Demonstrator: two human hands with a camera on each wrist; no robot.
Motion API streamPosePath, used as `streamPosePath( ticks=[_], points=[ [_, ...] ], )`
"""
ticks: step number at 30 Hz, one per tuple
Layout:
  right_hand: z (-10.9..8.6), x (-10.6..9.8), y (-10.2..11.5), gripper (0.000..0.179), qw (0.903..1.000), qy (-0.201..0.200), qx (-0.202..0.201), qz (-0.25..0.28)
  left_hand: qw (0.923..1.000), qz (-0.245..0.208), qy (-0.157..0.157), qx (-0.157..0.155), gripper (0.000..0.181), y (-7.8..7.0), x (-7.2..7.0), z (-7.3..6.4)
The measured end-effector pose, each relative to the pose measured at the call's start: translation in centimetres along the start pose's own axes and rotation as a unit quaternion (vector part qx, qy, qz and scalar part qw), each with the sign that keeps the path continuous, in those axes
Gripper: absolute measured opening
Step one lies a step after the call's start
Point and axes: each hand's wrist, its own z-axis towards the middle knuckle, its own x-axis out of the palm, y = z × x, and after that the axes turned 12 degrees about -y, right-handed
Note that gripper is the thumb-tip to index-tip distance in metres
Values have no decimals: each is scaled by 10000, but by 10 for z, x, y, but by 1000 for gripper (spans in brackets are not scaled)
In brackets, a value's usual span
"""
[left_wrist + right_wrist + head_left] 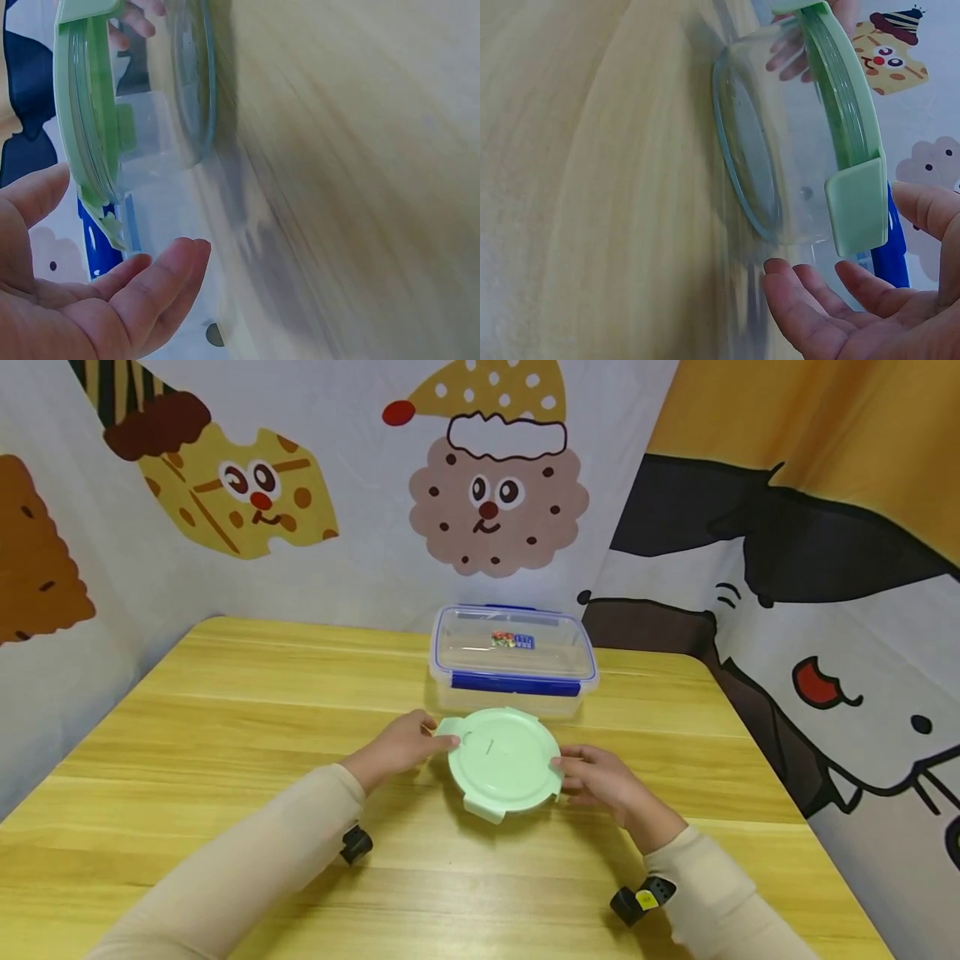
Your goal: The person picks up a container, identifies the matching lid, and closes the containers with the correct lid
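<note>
A round clear container with a pale green lid (504, 760) stands on the table. Its see-through wall (780, 112) shows in the right wrist view. My left hand (405, 745) is at the container's left side, thumb by the lid's edge near a locking flap (105, 225) that sticks outward. The other left fingers (161, 292) are spread apart below that flap. On the opposite side my right hand (603, 777) has its thumb at the lid's rim. Its loosely bent fingers (802, 307) lie beside the container's wall, apart from it. Another flap (859, 206) points downward.
Just behind the round container is a rectangular clear box (513, 647) with blue clips. The wooden table (225, 710) reaches back to a curtain (360, 585) printed with cartoon figures. Each wrist carries a small black camera (356, 843).
</note>
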Motion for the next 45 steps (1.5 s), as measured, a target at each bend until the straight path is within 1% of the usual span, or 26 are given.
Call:
streamPosePath(
  ticks=[4,7,13,19,22,27,31,33,40,45],
  points=[
    [-2,2,-1,62,10000,-3,-30,-23,9998,183,-19,103,44,-2,3,1],
    [-1,4,-2,62,10000,56,-48,10,9993,338,-71,155,38,-5,6,2],
    [0,7,-4,60,9996,141,-22,246,9991,401,-70,111,36,-10,8,0],
    [0,9,-8,62,9992,174,56,356,9988,461,189,-4,37,-7,9,-2],
    [0,10,-9,61,9991,178,58,374,9990,316,312,-75,37,-5,10,-1],
    [-1,8,-10,62,9990,214,51,392,9990,-36,415,-143,33,-4,11,-2],
    [-1,5,-11,63,9989,229,-1,400,9985,-219,463,-216,33,-5,12,-1],
    [0,5,-10,62,9988,237,-34,431,9981,-287,452,-290,32,-5,13,0],
    [1,4,-8,58,9984,252,-61,499,9974,-354,483,-396,31,-4,14,6],
    [1,4,-6,59,9983,211,-24,535,9954,-516,539,-599,30,-5,13,7]
  ],
)
